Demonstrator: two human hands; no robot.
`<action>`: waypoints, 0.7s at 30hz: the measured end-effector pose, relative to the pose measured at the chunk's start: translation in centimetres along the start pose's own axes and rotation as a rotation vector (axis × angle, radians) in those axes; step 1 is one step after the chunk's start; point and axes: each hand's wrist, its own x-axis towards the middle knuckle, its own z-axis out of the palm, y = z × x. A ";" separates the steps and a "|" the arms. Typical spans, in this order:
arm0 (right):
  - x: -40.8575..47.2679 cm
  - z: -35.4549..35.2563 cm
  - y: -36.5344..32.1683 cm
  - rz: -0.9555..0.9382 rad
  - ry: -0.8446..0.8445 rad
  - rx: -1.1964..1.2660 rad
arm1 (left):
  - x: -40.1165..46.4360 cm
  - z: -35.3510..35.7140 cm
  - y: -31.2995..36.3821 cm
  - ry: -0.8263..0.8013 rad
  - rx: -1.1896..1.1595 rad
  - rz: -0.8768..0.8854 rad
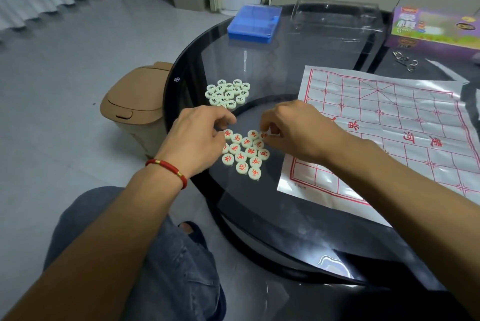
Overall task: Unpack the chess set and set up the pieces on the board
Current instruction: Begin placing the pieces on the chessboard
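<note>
Red-lettered white round chess pieces (245,153), about fifteen visible, cluster on the round glass worktop (259,66) at nine o'clock of the plastic-sheet board (389,133). About fifteen black-lettered pieces (228,93) lie at twelve. Left hand (200,136) curls at the cluster's edge, its grip unclear; right hand (293,128) pinches one piece.

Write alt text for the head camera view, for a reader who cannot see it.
Both hands, left hand and right hand, reach into a cluster of red-lettered chess pieces on a round glass table. A cluster of dark-lettered pieces lies beyond, and the bare paper board lies at the right.
</note>
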 end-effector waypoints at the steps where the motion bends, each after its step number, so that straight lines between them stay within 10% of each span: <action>1: 0.0 0.0 -0.1 0.002 0.010 -0.004 | 0.0 0.1 0.0 0.001 0.000 0.007; 21: -11.1 -5.2 8.1 0.437 -0.211 0.007 | -0.6 0.7 2.1 0.034 -0.023 0.113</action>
